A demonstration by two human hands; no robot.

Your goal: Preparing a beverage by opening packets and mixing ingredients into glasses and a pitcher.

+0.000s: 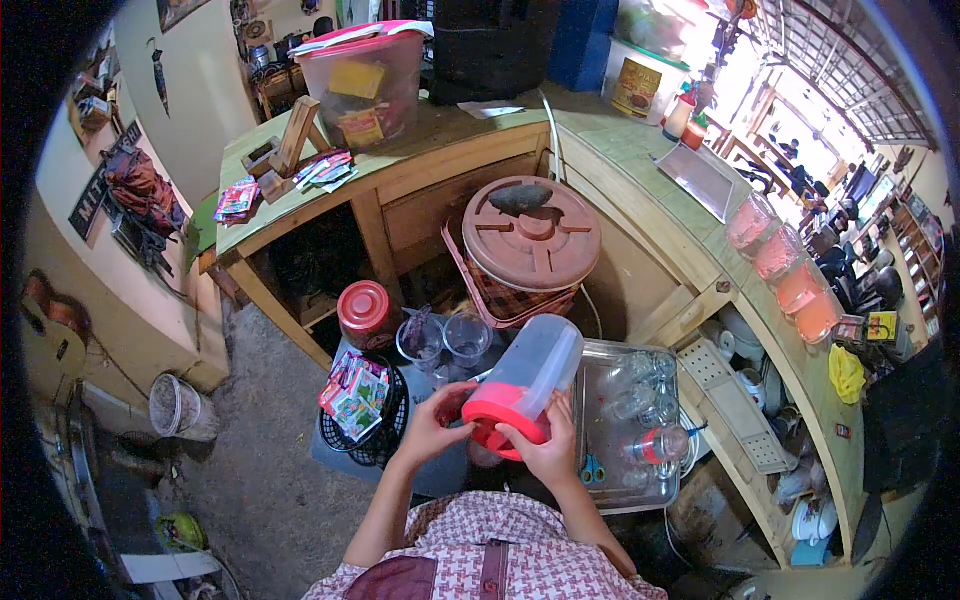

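Observation:
Between my two hands is a translucent plastic canister (553,352) with a red lid (499,409). It is tilted, lid towards me and its clear body pointing away. My left hand (439,427) grips the lid's left side, some fingers hidden behind it. My right hand (551,442) holds the right side, its thumb on the lid and its fingers along the body. Just beyond are two clear plastic cups (466,339) and a red-lidded jar (367,315). Left of my left hand, a black plastic basket (397,409) holds colourful sachets (356,397).
A metal tray (600,495) at right carries upturned glasses (634,382), a bottle (660,445) and blue-handled scissors (592,470). Ahead stands a large brown-lidded bucket (532,255). A wooden counter (630,161) curves around, bearing a pink-lidded tub (360,90) and pink-filled containers (778,251).

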